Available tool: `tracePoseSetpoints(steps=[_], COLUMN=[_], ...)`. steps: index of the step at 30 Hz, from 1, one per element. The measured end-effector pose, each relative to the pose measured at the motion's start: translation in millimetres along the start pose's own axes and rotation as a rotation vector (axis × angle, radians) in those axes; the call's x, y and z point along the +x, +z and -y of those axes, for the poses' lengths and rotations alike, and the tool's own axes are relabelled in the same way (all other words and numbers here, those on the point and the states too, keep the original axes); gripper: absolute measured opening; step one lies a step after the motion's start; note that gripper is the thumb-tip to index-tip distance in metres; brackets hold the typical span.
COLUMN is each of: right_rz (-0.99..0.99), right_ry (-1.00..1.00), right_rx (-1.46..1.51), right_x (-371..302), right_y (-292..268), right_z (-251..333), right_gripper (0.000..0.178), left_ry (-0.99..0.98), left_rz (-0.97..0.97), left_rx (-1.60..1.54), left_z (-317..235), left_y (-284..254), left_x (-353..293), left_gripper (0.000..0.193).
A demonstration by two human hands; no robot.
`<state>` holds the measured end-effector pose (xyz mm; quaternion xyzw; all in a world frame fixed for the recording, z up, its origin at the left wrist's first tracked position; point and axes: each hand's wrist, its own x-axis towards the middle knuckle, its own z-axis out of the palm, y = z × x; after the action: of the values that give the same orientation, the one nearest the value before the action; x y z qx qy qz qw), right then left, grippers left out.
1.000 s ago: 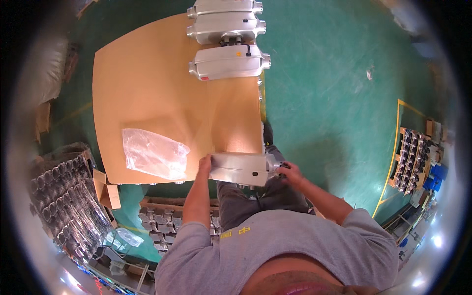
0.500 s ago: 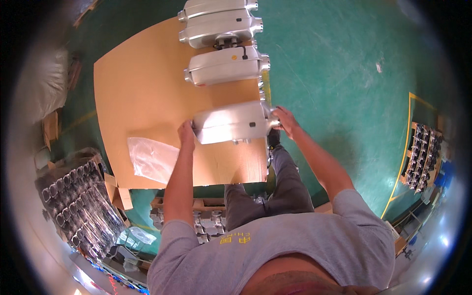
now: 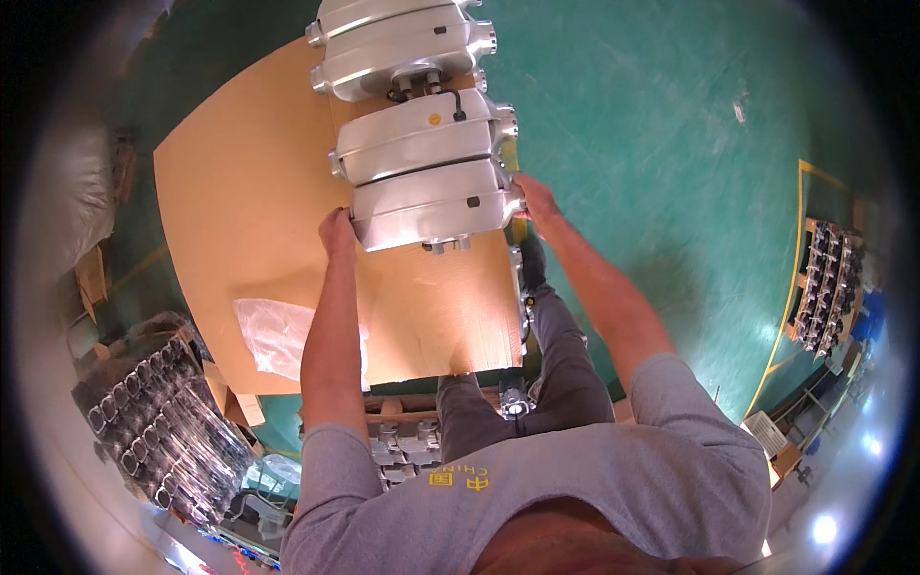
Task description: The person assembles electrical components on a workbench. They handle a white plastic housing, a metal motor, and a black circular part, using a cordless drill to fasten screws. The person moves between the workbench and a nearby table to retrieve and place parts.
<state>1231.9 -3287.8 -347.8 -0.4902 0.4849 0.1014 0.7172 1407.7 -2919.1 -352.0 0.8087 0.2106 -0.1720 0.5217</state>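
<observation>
I hold a silver cast-metal housing [image 3: 431, 206] by its two ends over a brown cardboard sheet [image 3: 240, 211]. My left hand [image 3: 337, 232] grips its left end and my right hand [image 3: 537, 199] grips its right end. The housing lies right next to a second, similar housing [image 3: 422, 134], and a third one [image 3: 393, 43] sits beyond that, forming a row along the cardboard's right side. A crumpled clear plastic bag [image 3: 278, 335] rests on the cardboard near my left elbow.
The cardboard lies on a green floor [image 3: 652, 125]. Crates of small metal parts [image 3: 153, 412] stand at lower left, more castings [image 3: 412, 441] sit by my legs, and a pallet of dark parts [image 3: 824, 287] stands at far right inside yellow floor lines.
I have lifted the housing from the cardboard's near edge and carried it forward, away from me, until it sits beside the other housings in the row.
</observation>
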Motion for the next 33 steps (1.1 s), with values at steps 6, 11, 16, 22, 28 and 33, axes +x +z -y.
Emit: tracePoseSetpoints(steps=[6,11,16,22,28,33], right_rz=[-0.019,-0.052,-0.117,-0.132,-0.125,-0.246], right_ry=[0.006,0.031,0.026,-0.07,-0.015,-0.115], right_rx=[0.005,0.051,0.191,0.368,0.492,0.121], right_x=[20.4,34.7,28.5,56.7,40.9,51.7], right_y=[-2.2,-2.5,0.6,-8.3,4.8,12.5], right_z=[-15.2,-20.2,-6.2,-31.0,-13.8,-21.9], right_gripper=[0.041,0.05,0.074,0.095,0.088,0.08], left_ry=[0.025,0.027,-0.23,-0.473,-0.493,-0.485], left_rz=[-0.049,0.035,0.066,0.175,0.251,0.226], left_rx=[-0.01,-0.078,-0.076,-0.174,-0.413,-0.412], left_z=[23.6,29.5,27.2,20.1,35.9,31.1], left_y=[0.3,-0.4,-1.4,8.2,7.5,6.2], left_x=[12.5,20.6,30.6,28.7,33.7,29.3], left_gripper=[0.036,0.039,0.036,0.044,0.051,0.046])
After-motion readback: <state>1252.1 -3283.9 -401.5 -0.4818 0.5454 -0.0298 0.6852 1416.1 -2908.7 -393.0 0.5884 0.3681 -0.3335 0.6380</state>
